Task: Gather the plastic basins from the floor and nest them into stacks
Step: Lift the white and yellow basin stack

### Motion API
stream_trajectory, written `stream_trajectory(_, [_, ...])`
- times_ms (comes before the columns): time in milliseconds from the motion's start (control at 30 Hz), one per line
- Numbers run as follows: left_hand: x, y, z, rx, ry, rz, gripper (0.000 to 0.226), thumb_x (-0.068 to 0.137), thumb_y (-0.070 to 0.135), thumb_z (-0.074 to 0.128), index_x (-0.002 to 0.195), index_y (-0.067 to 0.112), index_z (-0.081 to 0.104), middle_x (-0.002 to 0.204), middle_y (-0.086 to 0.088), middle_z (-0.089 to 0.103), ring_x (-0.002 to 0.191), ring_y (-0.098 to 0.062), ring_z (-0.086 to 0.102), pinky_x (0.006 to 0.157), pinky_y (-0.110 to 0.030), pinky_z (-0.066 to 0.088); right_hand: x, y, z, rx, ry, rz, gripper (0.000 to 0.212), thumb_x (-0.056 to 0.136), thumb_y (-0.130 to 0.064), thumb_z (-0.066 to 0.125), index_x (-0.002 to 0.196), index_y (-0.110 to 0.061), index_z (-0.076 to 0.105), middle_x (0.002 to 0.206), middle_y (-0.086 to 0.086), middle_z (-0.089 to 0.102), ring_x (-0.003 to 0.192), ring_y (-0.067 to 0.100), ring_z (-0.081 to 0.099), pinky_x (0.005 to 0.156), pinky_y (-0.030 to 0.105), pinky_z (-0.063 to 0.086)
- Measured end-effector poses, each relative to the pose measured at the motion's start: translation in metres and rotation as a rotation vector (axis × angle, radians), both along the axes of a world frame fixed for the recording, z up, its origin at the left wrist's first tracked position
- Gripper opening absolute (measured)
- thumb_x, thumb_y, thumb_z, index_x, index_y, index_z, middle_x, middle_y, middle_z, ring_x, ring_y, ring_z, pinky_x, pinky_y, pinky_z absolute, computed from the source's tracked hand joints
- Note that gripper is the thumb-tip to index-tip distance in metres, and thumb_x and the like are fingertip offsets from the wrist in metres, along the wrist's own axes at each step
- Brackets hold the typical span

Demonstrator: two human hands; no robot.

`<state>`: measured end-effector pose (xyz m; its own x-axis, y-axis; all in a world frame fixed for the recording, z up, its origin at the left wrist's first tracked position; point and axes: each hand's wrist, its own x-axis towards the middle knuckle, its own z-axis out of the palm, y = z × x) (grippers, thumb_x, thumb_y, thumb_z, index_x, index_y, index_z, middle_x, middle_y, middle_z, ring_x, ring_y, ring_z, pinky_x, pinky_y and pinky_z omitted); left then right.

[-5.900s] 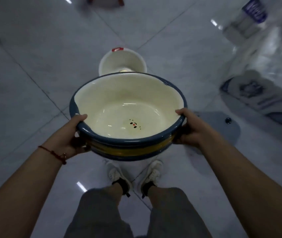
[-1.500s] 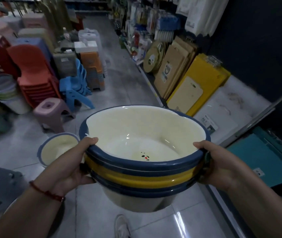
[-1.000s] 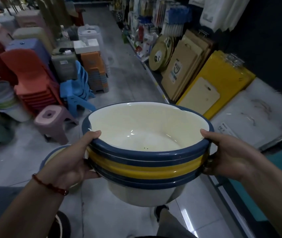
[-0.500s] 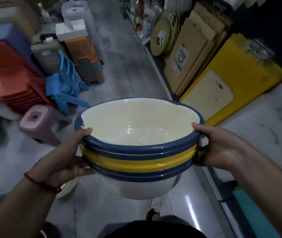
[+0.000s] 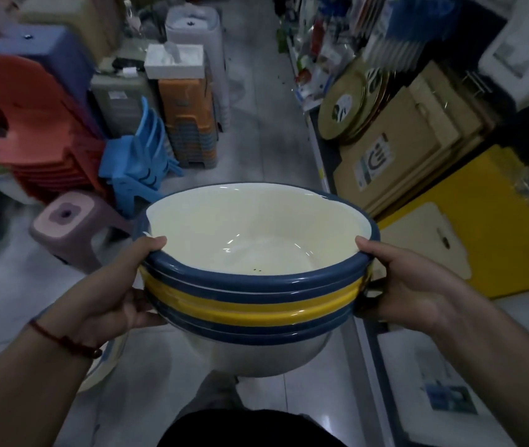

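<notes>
Two hands [image 5: 108, 295] [image 5: 408, 285] round nested basins [image 5: 253, 285]; stools [image 5: 69, 230] beyond

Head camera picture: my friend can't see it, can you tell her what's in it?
Two hands, left hand and right hand, hold a stack of bowls by its sides above a shop floor. The rims are blue with yellow in the middle, the inside cream. A pink stool stands to the left, cutting boards to the right.

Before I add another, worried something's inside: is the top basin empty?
Empty: the top basin shows only bare cream interior and tiny dark specks near its bottom.
</notes>
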<state>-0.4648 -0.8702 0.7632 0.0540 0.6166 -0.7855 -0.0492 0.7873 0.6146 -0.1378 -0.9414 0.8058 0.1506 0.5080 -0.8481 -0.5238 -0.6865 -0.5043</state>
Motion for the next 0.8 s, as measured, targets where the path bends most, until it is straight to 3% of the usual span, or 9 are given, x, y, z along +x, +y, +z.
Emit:
stream_trajectory(133, [0.004,0.075,-0.003,0.043,-0.028,-0.039,0.051,0.082,0.048,0.066,0.125,0.019,0.060,0.110,-0.019,0.071,0.101,-0.034,0.066,0.076,-0.050,0.057,0.003,0.062,0.006,0.096,-0.105,0.061,0.028,0.088,-0.033,0.068,0.110,-0.016,0.063,0.113,0.022,0.065,0.117,0.039,0.060,0.101,0.052,0.048])
stream_trajectory(233, [0.006,0.136,-0.002,0.059,-0.034,-0.045,0.053,0.076,0.049,0.070,0.117,0.017,0.061,0.084,-0.011,0.071,0.083,-0.028,0.065,0.070,-0.047,0.058,0.002,0.110,0.006,0.153,-0.186,0.051,0.031,0.088,-0.039,0.066,0.113,-0.020,0.065,0.085,0.008,0.074,0.092,0.028,0.068,0.084,0.043,0.056])
stream_trajectory(300, [0.008,0.178,0.008,0.100,-0.064,-0.078,0.058,0.067,0.049,0.074,0.112,0.016,0.061,0.075,-0.008,0.068,0.075,-0.024,0.064,0.064,-0.043,0.057,0.001,0.144,0.009,0.215,-0.196,0.067,0.036,0.087,-0.041,0.067,0.116,-0.021,0.066,0.081,0.004,0.075,0.086,0.025,0.068,0.077,0.041,0.056])
stream_trajectory(367, [0.009,0.222,0.018,0.137,-0.069,-0.115,0.063,0.059,0.046,0.079,0.112,0.016,0.061,0.084,-0.010,0.069,0.071,-0.022,0.065,0.059,-0.039,0.057,0.002,0.179,0.011,0.246,-0.205,0.047,0.038,0.086,-0.041,0.066,0.117,-0.019,0.067,0.078,0.002,0.074,0.083,0.023,0.067,0.077,0.040,0.056])
stream_trajectory(467, [0.013,0.272,0.029,0.144,-0.073,-0.160,0.060,0.072,0.047,0.073,0.123,0.018,0.063,0.109,-0.012,0.072,0.090,-0.027,0.067,0.064,-0.043,0.058,0.003,0.216,0.009,0.243,-0.201,0.008,0.041,0.087,-0.042,0.066,0.120,-0.017,0.064,0.085,0.003,0.072,0.083,0.021,0.065,0.063,0.033,0.055])
stream_trajectory(533, [0.018,0.300,0.033,0.145,-0.068,-0.168,0.057,0.079,0.048,0.068,0.127,0.019,0.062,0.111,-0.013,0.072,0.097,-0.030,0.067,0.066,-0.044,0.058,0.004,0.237,0.009,0.267,-0.179,-0.022,0.044,0.087,-0.042,0.067,0.123,-0.018,0.063,0.096,0.005,0.068,0.084,0.020,0.064,0.057,0.029,0.054])
stream_trajectory(600, [0.024,0.324,0.039,0.140,-0.053,-0.173,0.058,0.080,0.050,0.068,0.128,0.019,0.061,0.106,-0.012,0.071,0.089,-0.029,0.067,0.062,-0.043,0.057,0.008,0.258,0.010,0.284,-0.180,-0.026,0.041,0.087,-0.041,0.067,0.122,-0.021,0.062,0.097,0.004,0.062,0.081,0.018,0.060,0.055,0.028,0.052])
stream_trajectory(733, [0.043,0.366,0.047,0.136,-0.036,-0.171,0.060,0.079,0.050,0.071,0.130,0.020,0.059,0.120,-0.015,0.067,0.103,-0.032,0.065,0.067,-0.047,0.058,0.022,0.302,0.013,0.295,-0.219,-0.009,0.032,0.087,-0.039,0.065,0.116,-0.026,0.059,0.101,0.007,0.057,0.083,0.021,0.056,0.063,0.033,0.049])
stream_trajectory(800, [0.054,0.385,0.048,0.136,-0.027,-0.160,0.059,0.078,0.050,0.071,0.127,0.019,0.061,0.117,-0.015,0.069,0.103,-0.033,0.066,0.069,-0.049,0.059,0.030,0.327,0.012,0.292,-0.214,-0.027,0.024,0.088,-0.037,0.065,0.109,-0.027,0.059,0.108,0.009,0.059,0.095,0.027,0.059,0.078,0.038,0.053])
